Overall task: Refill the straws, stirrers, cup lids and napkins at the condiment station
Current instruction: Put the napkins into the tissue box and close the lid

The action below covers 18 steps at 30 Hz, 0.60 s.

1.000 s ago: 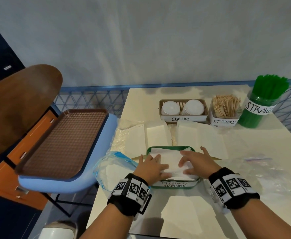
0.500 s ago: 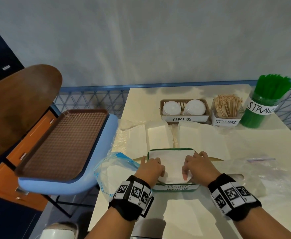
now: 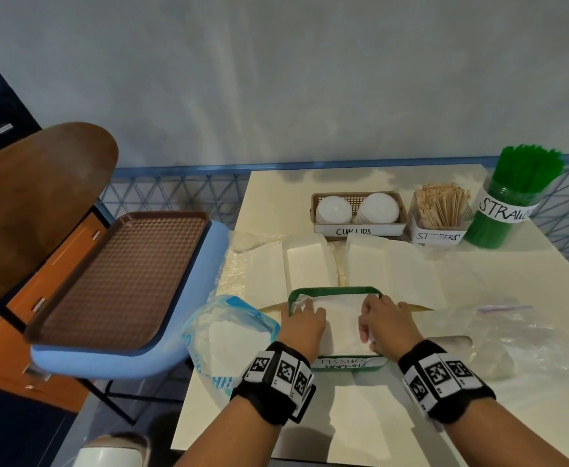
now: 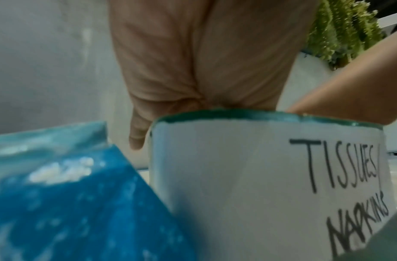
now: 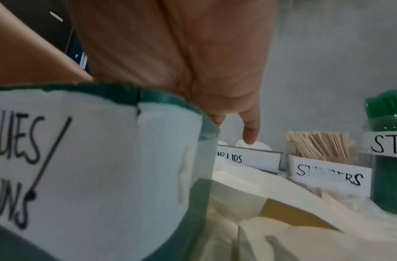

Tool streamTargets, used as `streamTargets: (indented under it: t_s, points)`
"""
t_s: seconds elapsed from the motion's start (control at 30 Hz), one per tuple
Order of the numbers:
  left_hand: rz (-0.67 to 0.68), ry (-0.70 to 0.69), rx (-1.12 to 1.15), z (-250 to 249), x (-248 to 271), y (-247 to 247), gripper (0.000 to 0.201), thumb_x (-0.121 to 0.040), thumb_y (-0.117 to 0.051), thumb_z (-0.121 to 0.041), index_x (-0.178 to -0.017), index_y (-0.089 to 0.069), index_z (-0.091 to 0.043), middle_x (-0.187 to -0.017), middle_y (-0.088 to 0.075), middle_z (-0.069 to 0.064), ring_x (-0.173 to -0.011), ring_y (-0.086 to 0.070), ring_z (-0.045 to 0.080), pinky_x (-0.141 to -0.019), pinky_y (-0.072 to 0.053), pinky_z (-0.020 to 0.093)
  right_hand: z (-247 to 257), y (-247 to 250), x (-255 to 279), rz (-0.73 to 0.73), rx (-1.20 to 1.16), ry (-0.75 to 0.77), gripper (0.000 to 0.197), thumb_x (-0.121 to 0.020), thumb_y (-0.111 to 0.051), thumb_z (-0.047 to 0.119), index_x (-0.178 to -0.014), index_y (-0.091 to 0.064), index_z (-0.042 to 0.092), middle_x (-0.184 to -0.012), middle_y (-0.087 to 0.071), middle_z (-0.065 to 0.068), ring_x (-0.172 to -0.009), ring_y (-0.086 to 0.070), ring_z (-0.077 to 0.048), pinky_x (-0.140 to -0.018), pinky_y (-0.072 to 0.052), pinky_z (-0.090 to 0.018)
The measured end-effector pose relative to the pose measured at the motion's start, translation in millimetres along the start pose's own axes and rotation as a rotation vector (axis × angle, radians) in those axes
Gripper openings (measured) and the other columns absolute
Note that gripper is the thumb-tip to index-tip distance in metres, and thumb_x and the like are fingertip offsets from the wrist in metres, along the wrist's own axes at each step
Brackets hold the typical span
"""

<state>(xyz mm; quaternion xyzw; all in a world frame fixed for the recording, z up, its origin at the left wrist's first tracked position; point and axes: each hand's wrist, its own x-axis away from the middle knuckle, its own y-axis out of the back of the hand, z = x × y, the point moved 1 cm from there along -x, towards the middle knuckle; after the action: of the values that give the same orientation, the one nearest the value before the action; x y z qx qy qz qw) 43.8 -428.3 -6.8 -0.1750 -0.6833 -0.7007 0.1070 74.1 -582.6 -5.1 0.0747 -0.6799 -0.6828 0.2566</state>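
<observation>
A green tray (image 3: 335, 290) labelled TISSUES/NAPKINS stands at the table's near edge, with a stack of white napkins (image 3: 342, 320) inside it. My left hand (image 3: 305, 321) curls its fingers down over the stack's left edge, where a napkin corner sticks up. On the stack's right edge my right hand (image 3: 384, 321) does the same, its thumb pinching the paper. Both wrist views show the tray's label (image 4: 237, 176) (image 5: 92, 150) with a palm above the rim; the fingertips are hidden inside. At the back stand the cup lids basket (image 3: 359, 227), stirrers box (image 3: 439, 210) and green straws jar (image 3: 508, 203).
A blue-and-clear napkin bag (image 3: 229, 328) lies just left of the tray. White paper sheets (image 3: 301, 267) lie behind the tray, and clear plastic bags (image 3: 498, 332) to its right. A brown serving tray (image 3: 121, 278) rests on a blue chair left of the table.
Both hands have gone from lying flat on top of the napkins to the stack's left and right edges, with their fingers now curled down into the tray.
</observation>
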Motion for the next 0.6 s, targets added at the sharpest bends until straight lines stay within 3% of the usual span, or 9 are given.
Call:
streamTargets:
  t_s: [0.1, 0.17, 0.23, 0.3, 0.37, 0.4, 0.5, 0.6]
  points:
    - [0.001, 0.005, 0.053, 1.4, 2.8, 3.4, 0.051, -0.084, -0.06, -0.004, -0.131, -0.039, -0.005, -0.147, -0.031, 0.018, -0.13, -0.042, 0.03, -0.114, -0.008, 0.056, 2.0, 0.2, 0.8, -0.007, 0.006, -0.01, 0.016, -0.083, -0.059, 0.016, -0.081, -0.051, 0.029, -0.119, -0.043, 0.006, -0.117, -0.041, -0.016, -0.112, -0.017, -0.045]
    - [-0.085, 0.004, 0.147, 6.6, 11.2, 17.4, 0.039, -0.089, -0.057, -0.014, -0.126, -0.046, -0.01, -0.138, -0.043, 0.011, -0.126, -0.045, 0.026, -0.115, -0.008, 0.053, 8.2, 6.9, 0.2, -0.084, -0.075, -0.024, 0.009, -0.086, -0.058, 0.021, -0.091, -0.059, 0.028, -0.119, -0.047, 0.005, -0.114, -0.046, -0.016, -0.111, -0.017, -0.042]
    - [-0.283, 0.015, 0.356, 20.2, 29.5, 41.3, 0.029, -0.091, -0.055, -0.018, -0.118, -0.05, -0.014, -0.125, -0.053, 0.005, -0.118, -0.05, 0.022, -0.115, -0.017, 0.046, 21.9, 19.9, 0.5, -0.246, -0.289, 0.014, 0.014, -0.087, -0.06, 0.021, -0.1, -0.061, 0.023, -0.115, -0.051, 0.003, -0.104, -0.054, -0.015, -0.097, -0.031, -0.029]
    - [-0.516, 0.036, 0.529, 42.9, 53.1, 66.4, 0.022, -0.089, -0.057, -0.016, -0.11, -0.052, -0.014, -0.115, -0.055, 0.003, -0.108, -0.052, 0.02, -0.105, -0.033, 0.04, 47.8, 37.3, 1.7, -0.361, -0.549, 0.099, 0.014, -0.088, -0.059, 0.014, -0.101, -0.062, 0.016, -0.105, -0.055, 0.0, -0.089, -0.056, -0.013, -0.076, -0.035, -0.02]
    - [-0.665, 0.084, 0.581, 72.7, 70.8, 76.6, 0.018, -0.087, -0.06, -0.015, -0.105, -0.054, -0.015, -0.114, -0.051, 0.002, -0.104, -0.051, 0.018, -0.093, -0.04, 0.036, 82.4, 46.8, 1.5, -0.375, -0.698, 0.183, 0.016, -0.09, -0.054, 0.01, -0.103, -0.063, 0.012, -0.101, -0.059, -0.001, -0.085, -0.056, -0.012, -0.073, -0.035, -0.017]
    - [-0.687, 0.118, 0.576, 89.0, 75.2, 74.1, 0.019, -0.086, -0.061, -0.016, -0.104, -0.055, -0.016, -0.118, -0.048, 0.002, -0.106, -0.051, 0.018, -0.092, -0.041, 0.038, 101.0, 45.2, -0.3, -0.344, -0.742, 0.215, 0.018, -0.091, -0.052, 0.01, -0.106, -0.062, 0.012, -0.102, -0.061, -0.002, -0.088, -0.057, -0.013, -0.076, -0.037, -0.017]
    - [-0.534, 0.319, 0.584, 129.8, 69.1, 39.0, 0.047, -0.084, -0.066, -0.021, -0.126, -0.046, -0.021, -0.137, -0.034, 0.01, -0.12, -0.045, 0.029, -0.098, -0.04, 0.048, 151.3, 20.7, -11.9, -0.107, -0.758, 0.225, 0.03, -0.095, -0.045, 0.013, -0.124, -0.053, 0.011, -0.124, -0.058, -0.006, -0.114, -0.053, -0.018, -0.092, -0.036, -0.021]
    - [-0.285, 0.516, 0.665, 147.3, 58.5, -8.1, 0.088, -0.083, -0.067, -0.029, -0.148, -0.01, -0.014, -0.152, -0.008, 0.021, -0.138, -0.022, 0.038, -0.109, -0.03, 0.05, 180.6, -18.7, -32.9, 0.069, -0.614, 0.143, 0.044, -0.096, -0.041, 0.011, -0.138, -0.033, 0.005, -0.142, -0.04, -0.011, -0.131, -0.039, -0.021, -0.105, -0.026, -0.022]
